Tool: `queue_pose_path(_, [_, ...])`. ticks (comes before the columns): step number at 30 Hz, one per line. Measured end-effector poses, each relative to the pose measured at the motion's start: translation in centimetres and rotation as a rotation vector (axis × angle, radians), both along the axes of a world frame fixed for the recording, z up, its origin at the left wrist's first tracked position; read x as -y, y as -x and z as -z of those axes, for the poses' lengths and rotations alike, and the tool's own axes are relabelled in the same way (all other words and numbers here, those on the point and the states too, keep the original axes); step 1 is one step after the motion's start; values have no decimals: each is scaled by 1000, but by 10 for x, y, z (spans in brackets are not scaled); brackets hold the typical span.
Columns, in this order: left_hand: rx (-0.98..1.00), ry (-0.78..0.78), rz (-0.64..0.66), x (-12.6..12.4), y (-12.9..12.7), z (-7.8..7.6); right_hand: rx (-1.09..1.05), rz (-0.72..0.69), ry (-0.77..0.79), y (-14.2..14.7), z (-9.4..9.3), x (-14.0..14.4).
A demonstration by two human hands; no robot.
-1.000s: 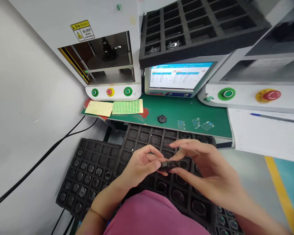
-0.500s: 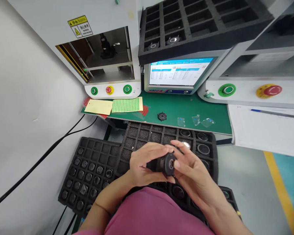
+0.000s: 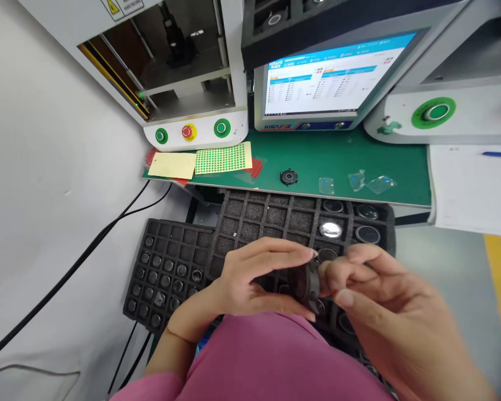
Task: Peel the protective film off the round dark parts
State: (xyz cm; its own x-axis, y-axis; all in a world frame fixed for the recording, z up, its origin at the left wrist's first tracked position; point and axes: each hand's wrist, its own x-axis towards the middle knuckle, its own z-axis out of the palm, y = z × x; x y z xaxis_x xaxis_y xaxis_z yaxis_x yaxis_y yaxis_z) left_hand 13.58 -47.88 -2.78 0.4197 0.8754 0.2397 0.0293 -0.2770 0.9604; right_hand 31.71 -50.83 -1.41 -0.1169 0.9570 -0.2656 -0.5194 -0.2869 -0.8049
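A: Where is the handled item located?

B: A dark, round, watch-like case (image 3: 312,281) is held above the large black foam tray (image 3: 275,218), in front of the pink garment (image 3: 271,351). It is tipped on edge, with its rim seen nearly side-on.

A: State of the left fingers?

B: The left hand (image 3: 250,273) is curved into a C. The case is gripped between the thumb, set below, and the fingers, set above; the gap is spanned by the case.

A: And the right?

B: The right hand (image 3: 394,295) is placed at the case's right-hand face. Thumb and index finger are brought nearly together, the other fingers being curled. A small reddish spot is noted at the tips; whether anything is pinched there cannot be determined.

A: What is recorded on the green surface (image 3: 309,153)?

B: A second black, round case (image 3: 289,177) is laid flat near the front edge. To its right, three clear plastic film pieces (image 3: 326,186) are scattered. To its left, a cream sheet of green dots (image 3: 223,160) is placed.

A: Contents of the large tray?

B: Round, glossy, dark-rimmed discs (image 3: 367,234) are seated in right-hand compartments; one bright reflective disc (image 3: 330,230) is included.
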Motion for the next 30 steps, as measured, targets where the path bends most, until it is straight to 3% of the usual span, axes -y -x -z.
queue_pose_path(4, [-6, -26, 31, -2, -1, -5, -116, -105, 32, 1, 0, -1])
queue_pose_path(8, [4, -107, 41, -1, -1, -7, -147, -115, 72, 1, 0, -1])
queue_pose_path(17, [-12, -72, 61, -3, 2, -8, -112, -182, 81, -2, 5, 0])
queue_pose_path(25, [-10, -48, 75, -3, 3, -11, -96, -104, 115, 1, -1, -2])
queue_pose_path(30, [-5, -117, 115, -7, 5, -5, -101, -129, 141, 2, 11, -1])
